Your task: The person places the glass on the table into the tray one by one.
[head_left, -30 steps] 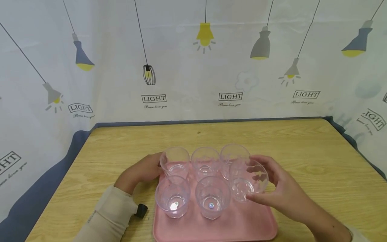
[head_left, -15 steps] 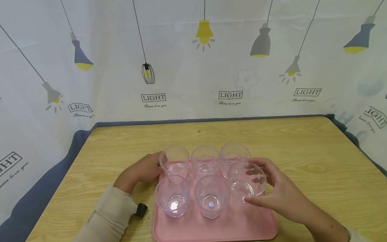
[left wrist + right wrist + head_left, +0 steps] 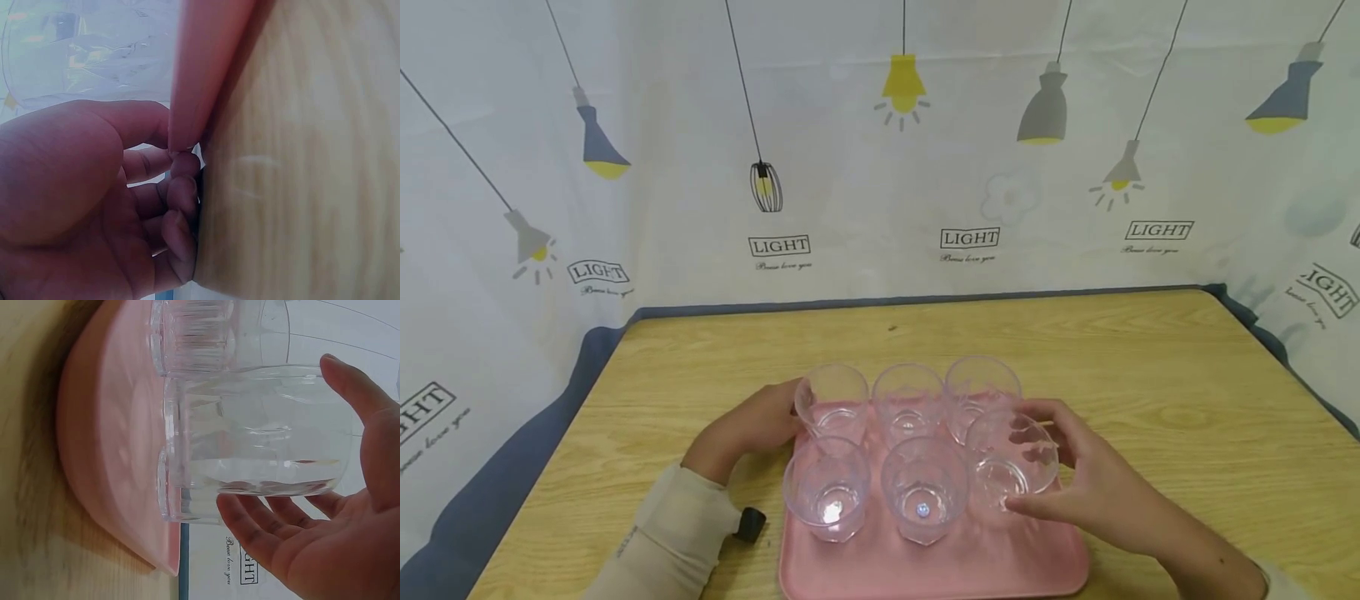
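My right hand (image 3: 1101, 483) holds a clear plastic cup (image 3: 1000, 479), thumb on the near side and fingers round the far side. This cup (image 3: 269, 428) is upright at the tray's right, its base at or just over the surface; I cannot tell whether it touches. The left hand (image 3: 767, 417) grips the left edge of a pink tray (image 3: 925, 575), thumb above and fingers curled at the rim (image 3: 203, 75). Two clear cups stand in the near row, a left one (image 3: 827, 492) and a middle one (image 3: 925, 492). Behind them is a far row of three, including a middle cup (image 3: 910, 400).
Under the tray is a wood-grain table (image 3: 700, 350). A white curtain (image 3: 865, 167) printed with lamps surrounds its back and sides. Near the left sleeve (image 3: 662, 533) is a small black object (image 3: 750, 524).
My right hand has shifted the clear cup slightly down and left in the head view, towards the near row. The left hand keeps its place at the tray edge.
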